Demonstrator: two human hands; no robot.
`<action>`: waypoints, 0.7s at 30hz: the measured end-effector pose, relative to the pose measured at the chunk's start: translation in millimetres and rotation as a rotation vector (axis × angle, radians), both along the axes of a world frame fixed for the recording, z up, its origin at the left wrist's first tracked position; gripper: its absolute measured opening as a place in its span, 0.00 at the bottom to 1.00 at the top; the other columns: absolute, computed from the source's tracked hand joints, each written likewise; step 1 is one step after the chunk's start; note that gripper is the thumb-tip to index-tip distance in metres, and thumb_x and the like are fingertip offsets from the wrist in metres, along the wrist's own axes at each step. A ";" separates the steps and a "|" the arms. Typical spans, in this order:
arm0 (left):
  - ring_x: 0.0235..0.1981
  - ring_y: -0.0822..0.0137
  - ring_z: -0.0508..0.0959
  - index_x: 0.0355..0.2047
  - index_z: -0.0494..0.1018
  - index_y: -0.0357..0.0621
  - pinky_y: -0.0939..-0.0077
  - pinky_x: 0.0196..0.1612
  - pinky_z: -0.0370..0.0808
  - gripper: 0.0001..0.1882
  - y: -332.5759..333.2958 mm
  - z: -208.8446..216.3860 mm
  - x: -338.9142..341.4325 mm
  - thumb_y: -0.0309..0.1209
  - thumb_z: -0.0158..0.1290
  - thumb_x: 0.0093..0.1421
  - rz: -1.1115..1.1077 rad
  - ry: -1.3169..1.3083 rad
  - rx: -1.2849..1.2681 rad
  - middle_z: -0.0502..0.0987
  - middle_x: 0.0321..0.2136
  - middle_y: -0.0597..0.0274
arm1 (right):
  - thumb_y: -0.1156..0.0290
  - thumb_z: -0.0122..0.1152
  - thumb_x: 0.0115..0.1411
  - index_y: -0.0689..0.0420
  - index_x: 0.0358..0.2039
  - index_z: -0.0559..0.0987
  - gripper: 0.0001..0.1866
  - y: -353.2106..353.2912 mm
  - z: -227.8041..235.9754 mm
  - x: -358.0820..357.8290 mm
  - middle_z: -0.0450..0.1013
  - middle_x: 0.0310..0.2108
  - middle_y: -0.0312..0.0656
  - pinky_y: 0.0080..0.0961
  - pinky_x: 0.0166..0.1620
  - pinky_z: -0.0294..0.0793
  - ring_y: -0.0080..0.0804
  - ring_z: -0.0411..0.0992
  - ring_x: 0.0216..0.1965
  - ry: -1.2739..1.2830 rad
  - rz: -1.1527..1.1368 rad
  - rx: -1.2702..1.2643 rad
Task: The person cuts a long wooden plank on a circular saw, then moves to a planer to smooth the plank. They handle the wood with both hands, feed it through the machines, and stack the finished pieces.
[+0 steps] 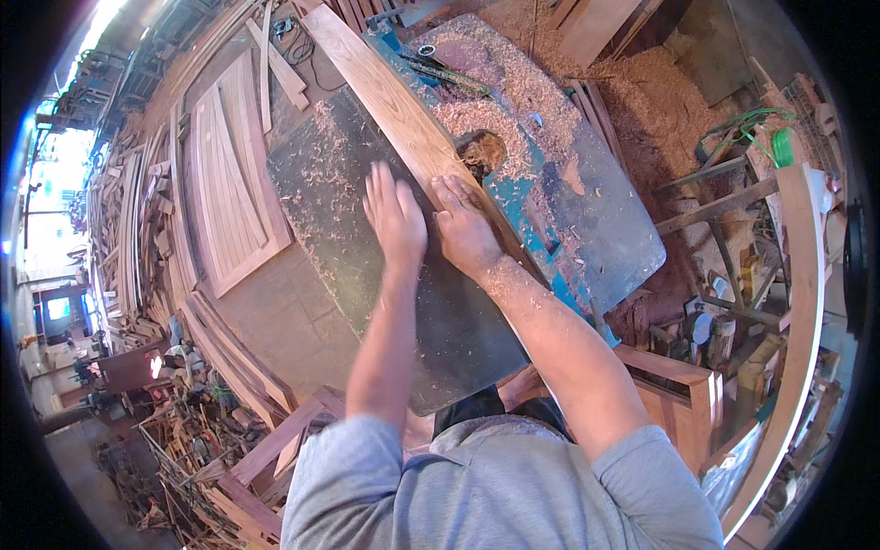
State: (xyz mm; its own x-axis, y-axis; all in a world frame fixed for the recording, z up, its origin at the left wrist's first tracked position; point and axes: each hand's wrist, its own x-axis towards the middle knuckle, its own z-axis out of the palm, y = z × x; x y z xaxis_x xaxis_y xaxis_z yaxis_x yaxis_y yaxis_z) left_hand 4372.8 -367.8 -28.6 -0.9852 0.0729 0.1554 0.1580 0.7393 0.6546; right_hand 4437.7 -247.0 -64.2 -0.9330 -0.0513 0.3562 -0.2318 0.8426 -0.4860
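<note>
A long, light-brown wooden board (403,115) lies slantwise across a dark flat machine table (458,339), along the machine's blue middle part. My right hand (466,229) grips the board near its close end, fingers bent over its top face and thumb on the left side. Just left of the board, my left hand (398,215) is over the dark table, its fingers stretched out and slightly blurred; nothing is in it. Beside the board, to the right, a round opening (482,154) in the blue machine body (536,215) holds shavings.
Shavings cover a second grey table plate (605,220) on the right and form a heap (655,110) behind it. At left, a wooden panel (229,183) lies on the floor near stacked strips (133,229). Wooden frames (678,403) stand close on my right; a curved strip (802,302) rises beyond.
</note>
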 end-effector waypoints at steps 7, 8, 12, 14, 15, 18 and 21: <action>0.79 0.33 0.41 0.77 0.42 0.27 0.39 0.78 0.37 0.49 39.2 9.4 209.5 0.45 0.52 0.69 -0.298 -0.166 -0.259 0.43 0.76 0.28 | 0.71 0.59 0.67 0.69 0.44 0.83 0.13 -7.0 -0.4 -38.0 0.69 0.67 0.56 0.50 0.74 0.57 0.56 0.64 0.71 0.119 -0.041 0.003; 0.79 0.31 0.40 0.77 0.41 0.27 0.39 0.78 0.37 0.49 47.7 7.5 210.1 0.47 0.51 0.69 -0.310 -0.171 -0.337 0.42 0.76 0.26 | 0.71 0.59 0.67 0.69 0.44 0.83 0.13 -6.3 2.0 -43.6 0.69 0.68 0.56 0.50 0.74 0.57 0.55 0.64 0.70 0.108 -0.030 0.017; 0.78 0.26 0.38 0.77 0.43 0.27 0.38 0.78 0.36 0.49 58.4 2.6 186.5 0.51 0.48 0.69 -0.307 -0.116 -0.465 0.39 0.75 0.22 | 0.71 0.59 0.67 0.67 0.44 0.84 0.13 -6.9 11.3 -64.1 0.69 0.68 0.54 0.50 0.74 0.58 0.52 0.64 0.71 0.006 -0.011 0.031; 0.78 0.27 0.38 0.76 0.44 0.27 0.38 0.78 0.36 0.49 57.2 0.3 173.6 0.51 0.48 0.69 -0.295 -0.116 -0.487 0.39 0.75 0.22 | 0.70 0.58 0.67 0.67 0.46 0.84 0.14 -8.3 14.2 -77.7 0.69 0.69 0.53 0.48 0.74 0.58 0.51 0.64 0.72 0.052 -0.026 0.035; 0.78 0.27 0.38 0.76 0.44 0.27 0.38 0.78 0.37 0.49 56.8 -1.8 165.1 0.51 0.47 0.69 -0.289 -0.107 -0.498 0.40 0.75 0.22 | 0.69 0.58 0.67 0.67 0.46 0.84 0.15 -8.8 15.4 -86.8 0.69 0.69 0.53 0.47 0.74 0.58 0.50 0.63 0.72 0.009 -0.030 0.055; 0.78 0.27 0.38 0.76 0.44 0.27 0.38 0.78 0.37 0.49 53.4 -7.4 139.0 0.52 0.47 0.69 -0.276 -0.065 -0.509 0.40 0.75 0.23 | 0.67 0.57 0.67 0.65 0.48 0.85 0.17 -9.9 17.7 -110.7 0.68 0.69 0.53 0.43 0.75 0.57 0.48 0.62 0.73 -0.024 -0.018 0.202; 0.78 0.28 0.38 0.77 0.43 0.27 0.38 0.78 0.37 0.50 50.0 -10.9 110.9 0.53 0.46 0.70 -0.267 -0.082 -0.493 0.40 0.76 0.23 | 0.67 0.57 0.66 0.64 0.48 0.85 0.17 -11.2 20.5 -139.6 0.68 0.69 0.54 0.41 0.76 0.56 0.47 0.62 0.74 -0.045 0.021 0.311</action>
State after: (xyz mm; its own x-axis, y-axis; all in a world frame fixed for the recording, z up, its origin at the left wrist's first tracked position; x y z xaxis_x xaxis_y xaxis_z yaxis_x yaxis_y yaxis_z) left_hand 4483.7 -317.8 -39.5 -0.9301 0.3656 -0.0359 0.3446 0.9021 0.2598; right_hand 4298.1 -258.1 -43.6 -0.9451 -0.1711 0.2784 -0.2351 0.9478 -0.2155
